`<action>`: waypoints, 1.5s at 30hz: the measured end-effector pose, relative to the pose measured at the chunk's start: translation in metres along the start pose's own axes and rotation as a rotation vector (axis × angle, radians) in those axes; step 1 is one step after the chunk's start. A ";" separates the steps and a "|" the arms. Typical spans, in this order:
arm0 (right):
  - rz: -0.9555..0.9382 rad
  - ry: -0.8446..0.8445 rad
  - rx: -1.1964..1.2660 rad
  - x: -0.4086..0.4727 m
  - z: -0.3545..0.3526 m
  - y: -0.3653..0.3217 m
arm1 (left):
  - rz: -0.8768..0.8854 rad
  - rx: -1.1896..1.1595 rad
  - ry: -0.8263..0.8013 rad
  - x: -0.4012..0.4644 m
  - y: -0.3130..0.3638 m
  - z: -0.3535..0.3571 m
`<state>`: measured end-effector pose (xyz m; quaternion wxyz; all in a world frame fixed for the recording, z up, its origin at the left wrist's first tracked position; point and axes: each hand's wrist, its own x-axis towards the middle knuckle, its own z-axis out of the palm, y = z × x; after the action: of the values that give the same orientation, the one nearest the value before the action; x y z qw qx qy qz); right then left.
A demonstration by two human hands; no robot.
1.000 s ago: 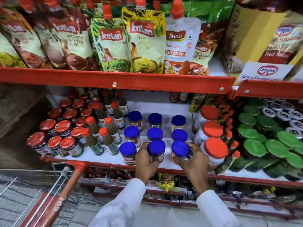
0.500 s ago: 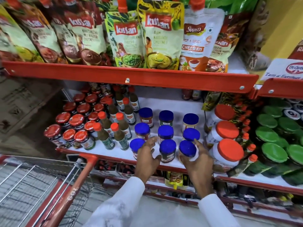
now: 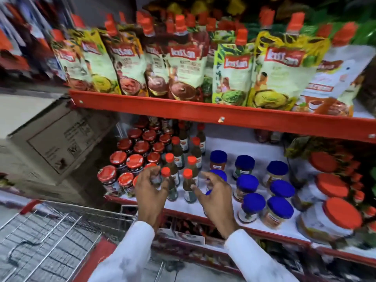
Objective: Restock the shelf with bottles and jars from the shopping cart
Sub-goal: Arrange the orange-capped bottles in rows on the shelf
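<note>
At the front lip of the white shelf (image 3: 223, 212), bare strips run between the bottle rows, and the wire shopping cart (image 3: 50, 237) sits low left. The left hand (image 3: 151, 192) and right hand (image 3: 215, 197) hover with fingers loosely spread, flanking the two front orange-capped bottles (image 3: 188, 185); contact is blurred. The right hand hides part of a blue-lidded jar (image 3: 218, 175).

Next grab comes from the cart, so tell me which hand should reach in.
Left. The left hand hangs open nearest the shopping cart, at lower left; the right hand sits farther over, beside the blue-lidded jars.
</note>
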<state>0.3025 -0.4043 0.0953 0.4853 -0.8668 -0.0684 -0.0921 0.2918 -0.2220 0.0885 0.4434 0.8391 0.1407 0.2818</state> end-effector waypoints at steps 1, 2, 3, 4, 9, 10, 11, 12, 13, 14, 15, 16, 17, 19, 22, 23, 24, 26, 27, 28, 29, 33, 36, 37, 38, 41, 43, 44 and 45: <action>0.001 -0.002 -0.008 0.007 0.011 -0.004 | 0.004 0.026 -0.032 0.007 -0.004 -0.001; 0.008 -0.003 -0.014 0.013 0.019 -0.006 | -0.002 0.049 -0.070 0.013 -0.007 -0.002; 0.021 -0.002 -0.019 0.019 0.027 -0.009 | -0.013 0.068 -0.106 0.018 -0.008 -0.002; 0.034 0.004 -0.024 0.023 0.032 -0.011 | -0.022 0.082 -0.138 0.022 -0.008 -0.003; 0.112 0.064 -0.086 0.036 0.049 -0.013 | 0.049 0.077 -0.310 0.042 -0.020 -0.003; 0.125 0.067 -0.089 0.037 0.051 -0.011 | 0.057 0.077 -0.331 0.043 -0.021 -0.004; 0.137 0.065 -0.091 0.037 0.052 -0.009 | 0.056 0.076 -0.345 0.044 -0.021 -0.006; 0.142 0.061 -0.088 0.038 0.052 -0.008 | 0.050 0.068 -0.357 0.045 -0.021 -0.007; 0.142 0.055 -0.081 0.038 0.052 -0.008 | 0.044 0.059 -0.366 0.047 -0.021 -0.008; 0.134 0.051 -0.074 0.038 0.051 -0.009 | 0.043 0.054 -0.374 0.049 -0.021 -0.008; 0.127 0.048 -0.071 0.038 0.050 -0.010 | 0.054 0.056 -0.381 0.051 -0.020 -0.009; 0.126 0.043 -0.072 0.038 0.049 -0.011 | 0.067 0.063 -0.387 0.053 -0.020 -0.008; 0.125 0.035 -0.071 0.038 0.048 -0.013 | 0.073 0.068 -0.393 0.054 -0.019 -0.008; 0.122 0.019 -0.068 0.038 0.046 -0.015 | 0.072 0.057 -0.394 0.056 -0.018 -0.008; 0.138 0.000 -0.028 0.036 0.047 -0.012 | 0.074 0.061 -0.387 0.059 -0.018 -0.009; 0.148 -0.008 -0.013 0.036 0.048 -0.011 | 0.075 0.058 -0.392 0.059 -0.019 -0.009; 0.154 -0.016 -0.001 0.035 0.048 -0.010 | 0.074 0.054 -0.398 0.059 -0.020 -0.009; 0.136 -0.025 0.002 0.034 0.049 -0.009 | 0.083 0.036 -0.413 0.059 -0.022 -0.010; 0.120 -0.026 -0.004 0.033 0.049 -0.010 | 0.096 0.025 -0.429 0.060 -0.024 -0.011; 0.114 -0.024 -0.010 0.033 0.049 -0.010 | 0.108 0.014 -0.457 0.060 -0.025 -0.012; 0.114 -0.023 -0.015 0.032 0.048 -0.011 | 0.115 0.008 -0.493 0.061 -0.025 -0.013; 0.145 -0.015 -0.022 0.032 0.049 -0.013 | 0.127 -0.005 -0.545 0.063 -0.026 -0.018; 0.154 -0.013 -0.004 0.032 0.050 -0.014 | 0.109 -0.016 -0.524 0.064 -0.025 -0.019; 0.153 -0.012 -0.005 0.031 0.050 -0.015 | 0.108 -0.015 -0.516 0.064 -0.025 -0.019; 0.155 -0.012 -0.012 0.031 0.049 -0.016 | 0.110 -0.013 -0.508 0.065 -0.025 -0.019; 0.146 -0.015 -0.016 0.031 0.048 -0.017 | 0.102 -0.011 -0.498 0.066 -0.026 -0.018; 0.138 -0.021 -0.015 0.031 0.048 -0.018 | 0.097 -0.021 -0.497 0.067 -0.028 -0.018; 0.136 -0.022 -0.018 0.030 0.048 -0.018 | 0.096 -0.021 -0.497 0.068 -0.028 -0.017; 0.135 -0.023 -0.021 0.030 0.048 -0.018 | 0.093 -0.017 -0.497 0.068 -0.029 -0.017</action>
<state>0.3325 -0.3530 0.0927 0.4807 -0.8754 -0.0145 -0.0498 0.3367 -0.1613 0.0961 0.4581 0.8844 -0.0141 0.0881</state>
